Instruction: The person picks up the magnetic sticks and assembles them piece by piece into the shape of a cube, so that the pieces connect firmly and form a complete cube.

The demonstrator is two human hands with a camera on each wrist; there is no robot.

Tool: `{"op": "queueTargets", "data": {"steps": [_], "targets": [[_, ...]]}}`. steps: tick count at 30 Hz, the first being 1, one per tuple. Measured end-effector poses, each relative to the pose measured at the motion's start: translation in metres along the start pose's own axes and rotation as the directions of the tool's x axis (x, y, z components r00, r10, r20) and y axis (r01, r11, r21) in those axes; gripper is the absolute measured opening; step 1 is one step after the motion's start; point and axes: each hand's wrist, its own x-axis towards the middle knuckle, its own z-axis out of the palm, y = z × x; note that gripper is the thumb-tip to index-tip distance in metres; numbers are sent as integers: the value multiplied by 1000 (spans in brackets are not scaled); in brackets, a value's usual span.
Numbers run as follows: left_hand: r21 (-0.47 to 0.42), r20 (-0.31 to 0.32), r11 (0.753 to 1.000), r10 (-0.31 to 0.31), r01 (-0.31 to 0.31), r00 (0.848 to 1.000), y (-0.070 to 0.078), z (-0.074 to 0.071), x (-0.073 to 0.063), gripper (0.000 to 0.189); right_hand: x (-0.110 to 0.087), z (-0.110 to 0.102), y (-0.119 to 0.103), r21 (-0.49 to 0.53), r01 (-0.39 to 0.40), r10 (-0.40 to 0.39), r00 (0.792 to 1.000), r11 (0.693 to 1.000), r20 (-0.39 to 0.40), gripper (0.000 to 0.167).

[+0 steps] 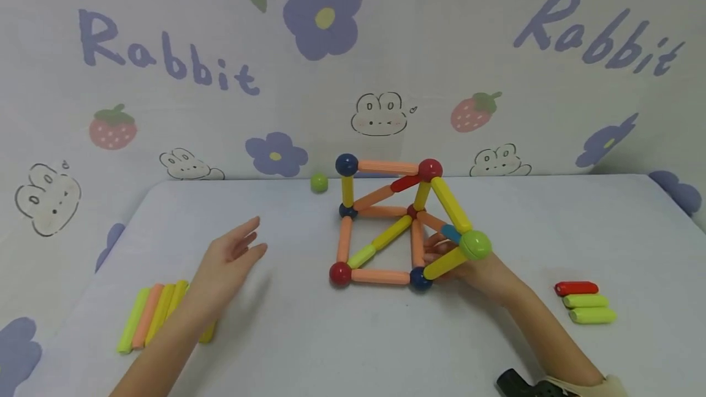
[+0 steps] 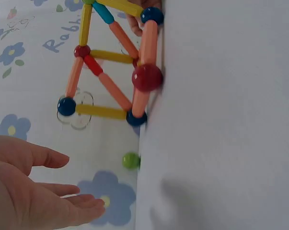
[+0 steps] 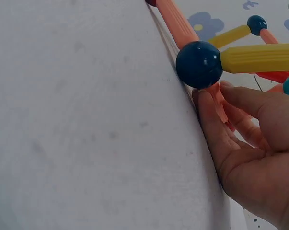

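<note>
A frame of coloured magnetic rods and balls (image 1: 380, 277) stands on the table, with a square base and upright yellow rods at the back. A green ball (image 1: 475, 245) sits at its raised right corner, joined to two yellow rods and a blue-and-orange pair. My right hand (image 1: 469, 271) is at the frame's right side, thumb and fingers pinching an orange rod (image 3: 220, 103) beside the dark blue ball (image 3: 199, 64). To the left of the frame, my left hand (image 1: 228, 265) hovers over the table, holding nothing, its fingers apart in the left wrist view.
A loose green ball (image 1: 319, 183) lies at the table's back edge. Several rods (image 1: 144, 317) lie in a row at the left, partly behind my left forearm. One red and two lime rods (image 1: 589, 301) lie at the right. A patterned cloth (image 1: 220, 115) hangs behind.
</note>
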Motion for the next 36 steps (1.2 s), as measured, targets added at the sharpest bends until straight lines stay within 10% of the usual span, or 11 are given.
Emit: {"op": "queueTargets", "data": {"steps": [8,14,21,28,36], "targets": [[108,-92,991,-64,74,994,-49,-28,-37,63,-1,5,2,46,-7,8,999,999,-34,40],[192,-40,975,-110,115,993,-69,-16,-39,66,-2,4,4,69,-1,3,1000,998,-29,42],[228,-124,969,-71,98,990,-80,0,-41,52,-1,6,3,76,-1,3,1000,997,-29,42],[236,-159,969,-33,71,987,-73,7,-40,40,-3,5,4,80,1,1,1000,997,-29,41],[62,-162,994,100,-91,982,-32,28,-24,39,-2,6,5,55,-22,25,999,998,-48,38]]}}
